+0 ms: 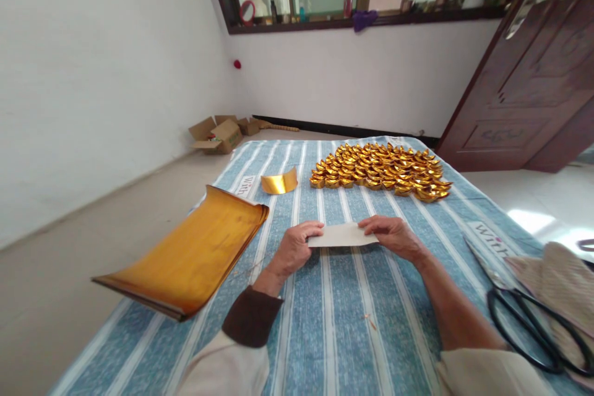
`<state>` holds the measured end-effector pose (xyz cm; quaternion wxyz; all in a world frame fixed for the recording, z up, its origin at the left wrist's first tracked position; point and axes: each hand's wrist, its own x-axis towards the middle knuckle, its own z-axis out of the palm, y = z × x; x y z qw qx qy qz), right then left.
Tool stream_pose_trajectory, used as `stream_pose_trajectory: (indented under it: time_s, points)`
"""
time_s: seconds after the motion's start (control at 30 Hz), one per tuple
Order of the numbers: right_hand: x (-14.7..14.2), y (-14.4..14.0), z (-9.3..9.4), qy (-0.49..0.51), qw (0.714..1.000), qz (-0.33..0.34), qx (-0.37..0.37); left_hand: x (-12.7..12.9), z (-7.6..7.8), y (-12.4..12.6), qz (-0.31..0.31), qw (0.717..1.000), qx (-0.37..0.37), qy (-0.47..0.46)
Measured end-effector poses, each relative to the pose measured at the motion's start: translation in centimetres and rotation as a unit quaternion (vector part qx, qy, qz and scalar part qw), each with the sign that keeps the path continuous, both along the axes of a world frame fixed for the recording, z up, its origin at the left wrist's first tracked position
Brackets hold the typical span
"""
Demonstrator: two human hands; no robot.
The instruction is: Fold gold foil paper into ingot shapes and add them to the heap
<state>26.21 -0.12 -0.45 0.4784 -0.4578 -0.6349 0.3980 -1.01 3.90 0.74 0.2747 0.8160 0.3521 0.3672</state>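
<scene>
Between my two hands is a strip of paper, its pale side facing me. My left hand pinches its left end, and my right hand pinches the right end. Beyond my hands, many folded gold paper ingots sit close together in rows. A single curved gold foil sheet lies to the left of the ingots. Left of my left hand, a stack of large golden-orange paper sheets rests with its edges curling upward.
Black-handled scissors lie at the right beside a beige cloth. A striped blue cloth covers the table. Behind it are an open cardboard box, a window sill with bottles, and a brown door.
</scene>
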Motion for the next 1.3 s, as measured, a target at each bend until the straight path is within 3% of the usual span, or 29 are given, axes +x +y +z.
stream_pose_trajectory:
  time_s: [0.27, 0.57, 0.83, 0.9, 1.0, 1.03, 1.07, 1.13, 1.2, 1.3]
  points:
    - [1.1, -0.5, 1.0, -0.105, 0.989, 0.102, -0.035, -0.5, 1.4, -1.2, -0.109, 0.984, -0.065, 0.125]
    - [1.4, -0.6, 1.6, -0.159, 0.978, 0.121, -0.062, -0.8, 0.4, -1.4, -0.070, 0.994, -0.057, 0.056]
    - [0.7, -0.8, 1.7, -0.156, 0.978, 0.096, -0.099, -0.7, 0.8, -2.3, -0.073, 0.995, -0.014, 0.072]
    - [0.4, -0.7, 1.6, -0.160, 0.979, 0.080, -0.098, -0.4, 1.0, -2.9, -0.037, 0.995, 0.027, 0.084]
    - [0.1, -0.7, 1.5, -0.160, 0.980, 0.065, -0.097, 0.6, 1.5, -4.7, 0.089, 0.982, 0.158, 0.055]
    - [0.0, -0.7, 1.4, -0.159, 0.980, 0.062, -0.098, 1.0, 1.7, -5.6, 0.106, 0.973, 0.199, 0.046]
    - [-0.1, -0.7, 1.4, -0.159, 0.981, 0.058, -0.099, 1.5, 1.9, -6.6, 0.100, 0.967, 0.231, 0.042]
    - [-0.2, -0.7, 1.3, -0.158, 0.981, 0.048, -0.101, 2.5, 2.0, -8.4, 0.021, 0.961, 0.269, 0.055]
    - [-0.2, -0.7, 1.1, -0.156, 0.982, 0.040, -0.100, 3.3, 1.6, -9.6, -0.063, 0.957, 0.258, 0.115]
    - [-0.2, -0.7, 0.9, -0.159, 0.981, 0.038, -0.102, 3.9, 0.5, -10.1, -0.058, 0.953, 0.216, 0.205]
